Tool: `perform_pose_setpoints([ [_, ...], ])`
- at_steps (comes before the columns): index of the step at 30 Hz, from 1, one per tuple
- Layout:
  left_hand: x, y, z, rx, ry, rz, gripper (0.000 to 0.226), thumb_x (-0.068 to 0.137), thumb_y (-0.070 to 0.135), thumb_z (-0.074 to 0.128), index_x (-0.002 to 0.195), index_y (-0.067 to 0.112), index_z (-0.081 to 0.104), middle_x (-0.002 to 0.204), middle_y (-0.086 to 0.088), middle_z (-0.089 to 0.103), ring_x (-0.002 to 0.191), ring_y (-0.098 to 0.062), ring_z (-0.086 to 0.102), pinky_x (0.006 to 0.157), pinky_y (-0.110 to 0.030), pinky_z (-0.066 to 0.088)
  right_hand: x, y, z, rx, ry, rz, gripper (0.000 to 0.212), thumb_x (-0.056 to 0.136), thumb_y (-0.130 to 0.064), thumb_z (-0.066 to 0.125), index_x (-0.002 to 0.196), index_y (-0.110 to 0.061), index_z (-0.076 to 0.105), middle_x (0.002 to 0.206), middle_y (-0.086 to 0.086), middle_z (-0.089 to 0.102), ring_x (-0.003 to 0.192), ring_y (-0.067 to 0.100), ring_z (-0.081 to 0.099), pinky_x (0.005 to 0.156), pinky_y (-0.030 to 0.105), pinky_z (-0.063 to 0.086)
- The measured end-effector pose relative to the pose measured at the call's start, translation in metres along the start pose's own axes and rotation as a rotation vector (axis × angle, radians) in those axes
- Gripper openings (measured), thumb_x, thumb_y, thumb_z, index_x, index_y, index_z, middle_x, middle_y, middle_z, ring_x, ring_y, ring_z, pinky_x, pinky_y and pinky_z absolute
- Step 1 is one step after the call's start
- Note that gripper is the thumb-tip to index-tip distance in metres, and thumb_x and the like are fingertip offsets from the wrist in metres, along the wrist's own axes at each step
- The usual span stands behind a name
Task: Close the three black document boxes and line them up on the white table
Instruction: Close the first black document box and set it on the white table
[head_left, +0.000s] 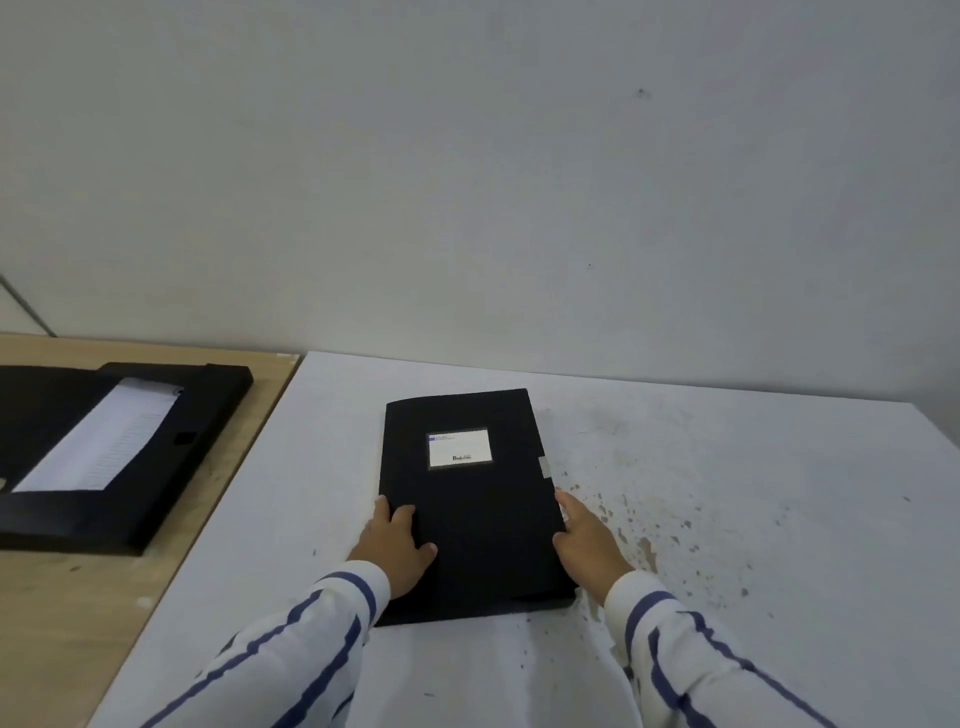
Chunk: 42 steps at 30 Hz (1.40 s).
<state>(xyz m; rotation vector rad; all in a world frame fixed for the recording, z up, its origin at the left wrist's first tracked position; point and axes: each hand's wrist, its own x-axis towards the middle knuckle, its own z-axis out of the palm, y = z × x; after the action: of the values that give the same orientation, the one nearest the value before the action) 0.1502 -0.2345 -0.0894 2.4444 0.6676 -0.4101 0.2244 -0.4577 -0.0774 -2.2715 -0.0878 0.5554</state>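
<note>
A closed black document box (478, 519) with a white label lies flat on the white table (727, 519), its long side running away from me. My left hand (397, 545) grips its left edge, thumb on the lid. My right hand (587, 540) presses against its right edge near the front corner. A second black document box (171, 467) lies open on the wooden table to the left, with white paper (104, 441) showing inside. A third box is not in view.
The wooden table (78, 623) adjoins the white table's left edge. Brown stains (649, 545) speckle the white table right of the closed box. A plain grey wall (519, 182) stands directly behind both tables.
</note>
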Motion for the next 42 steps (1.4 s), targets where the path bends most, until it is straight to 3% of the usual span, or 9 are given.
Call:
perform_pose_setpoints([
  [6,-0.003,-0.006,0.006,0.033,0.018,0.006,0.073,0.087,0.042,0.058,0.147,0.024,0.021,0.161,-0.004,-0.002,0.142,-0.028,0.029,0.113,-0.042,0.035,0.001,0.01,0.027,-0.409,0.073,0.026,0.058,0.096,-0.021,0.043,0.148,-0.017,0.02,0.141,0.014,0.037,0.124,0.029,0.043,0.105,0.034,0.042],
  [8,-0.003,-0.009,0.005,-0.027,0.03,0.0,0.077,0.085,0.041,0.062,0.147,0.024,0.02,0.16,-0.004,0.003,0.139,-0.028,0.034,0.111,-0.041,0.038,-0.002,0.011,0.032,-0.392,0.076,0.037,0.06,0.094,-0.03,0.047,0.146,-0.016,0.021,0.141,0.014,0.033,0.125,0.032,0.039,0.105,0.038,0.041],
  [11,-0.003,-0.015,0.007,-0.315,0.053,-0.076,0.077,0.076,0.035,0.073,0.137,0.017,0.03,0.145,-0.009,0.039,0.124,-0.03,0.05,0.102,-0.043,0.046,-0.007,0.013,0.039,-0.28,0.078,0.054,0.06,0.093,-0.031,0.049,0.145,-0.015,0.023,0.142,0.013,0.034,0.124,0.032,0.041,0.104,0.04,0.044],
  [13,-0.003,-0.017,0.01,-0.428,0.073,-0.106,0.07,0.074,0.031,0.076,0.128,0.015,0.035,0.133,-0.01,0.052,0.116,-0.032,0.055,0.098,-0.044,0.049,-0.011,0.013,0.043,-0.164,0.062,0.089,0.064,0.094,-0.028,0.05,0.147,-0.015,0.015,0.143,0.013,0.036,0.125,0.031,0.044,0.104,0.04,0.044],
  [18,-0.003,-0.016,0.014,-0.518,0.076,-0.063,0.07,0.077,0.028,0.074,0.133,0.017,0.033,0.134,-0.007,0.051,0.118,-0.031,0.053,0.098,-0.044,0.047,-0.022,0.014,0.043,0.064,0.05,0.09,0.066,0.092,-0.02,0.055,0.147,-0.018,0.018,0.145,0.008,0.039,0.131,0.029,0.042,0.109,0.046,0.041],
  [24,0.015,0.005,0.012,-0.508,0.045,0.053,0.067,0.079,0.023,0.072,0.134,0.018,0.034,0.133,-0.006,0.052,0.118,-0.03,0.053,0.099,-0.043,0.046,-0.022,0.02,0.024,0.164,0.135,0.115,0.064,0.092,-0.018,0.055,0.147,-0.019,0.022,0.148,0.005,0.039,0.134,0.028,0.04,0.112,0.045,0.037],
  [42,0.078,0.109,0.041,-0.486,-0.001,0.065,0.062,0.078,0.025,0.071,0.128,0.021,0.036,0.129,-0.003,0.054,0.114,-0.027,0.055,0.095,-0.038,0.047,0.049,0.055,-0.062,0.098,0.179,0.137,0.062,0.093,-0.02,0.056,0.146,-0.018,0.024,0.144,0.006,0.044,0.13,0.029,0.045,0.11,0.044,0.041],
])
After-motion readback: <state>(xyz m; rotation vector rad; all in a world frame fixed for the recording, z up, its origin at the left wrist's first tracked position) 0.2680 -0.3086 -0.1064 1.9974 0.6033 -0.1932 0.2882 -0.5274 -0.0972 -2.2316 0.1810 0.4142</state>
